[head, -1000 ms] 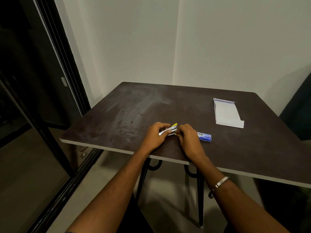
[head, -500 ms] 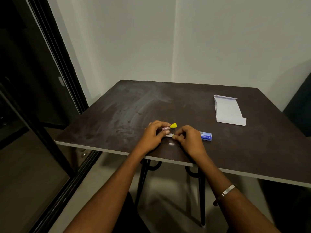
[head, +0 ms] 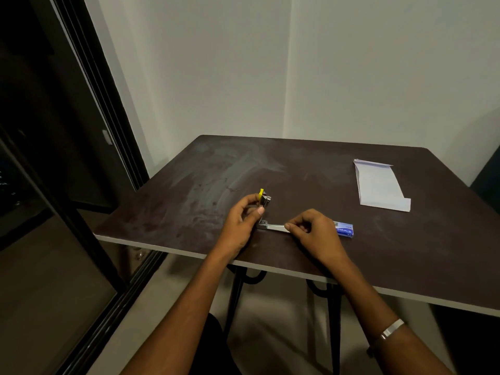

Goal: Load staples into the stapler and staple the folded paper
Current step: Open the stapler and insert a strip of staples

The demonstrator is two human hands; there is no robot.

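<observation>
A small stapler (head: 266, 212) with a yellow tip lies swung wide apart on the dark table (head: 297, 174), near its front edge. My left hand (head: 243, 220) grips the top arm and holds it upright. The metal base lies flat on the table, with my right hand (head: 313, 231) pinching its right end. A blue staple box (head: 344, 229) rests just right of my right hand, partly hidden by it. The folded white paper (head: 378, 185) lies at the far right of the table, apart from both hands.
A black-framed glass sliding door (head: 89, 131) runs along the left, close to the table's left corner. White walls (head: 270, 63) meet in a corner behind the table. A dark chair back (head: 487, 174) shows at the right edge. Black table legs stand below the front edge.
The stapler was held closed between both hands. My left hand has swung its yellow-tipped top arm up and back, while my right hand keeps the base down on the table.
</observation>
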